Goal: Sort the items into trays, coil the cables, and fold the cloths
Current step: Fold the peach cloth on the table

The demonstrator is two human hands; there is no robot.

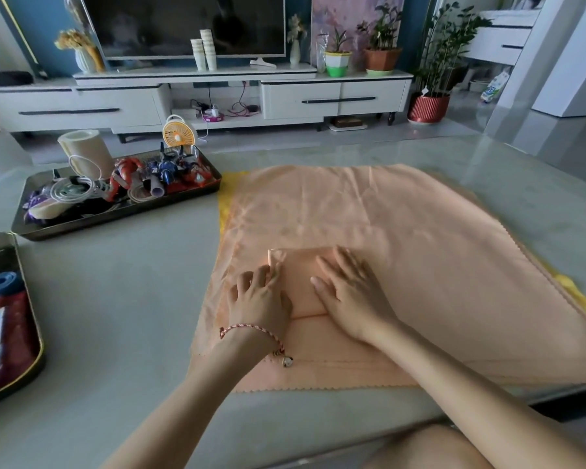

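Observation:
A small folded peach cloth (300,282) lies on a large peach cloth (403,252) spread flat over the table. A yellow cloth (224,201) peeks out from under the large one at its left and right edges. My right hand (349,296) lies flat on the folded cloth, fingers straight, pressing it down. My left hand (259,299) rests at the folded cloth's left edge with its fingers bent, fingertips on the fabric. A dark tray (115,214) at the back left holds toy figures and a coiled white cable (73,187).
A second dark tray (31,319) at the left edge holds a blue roll and packets. A cream roll (85,150) stands behind the back tray. The grey table (132,299) ends close to my knees. A TV stand, small fan and plants stand beyond.

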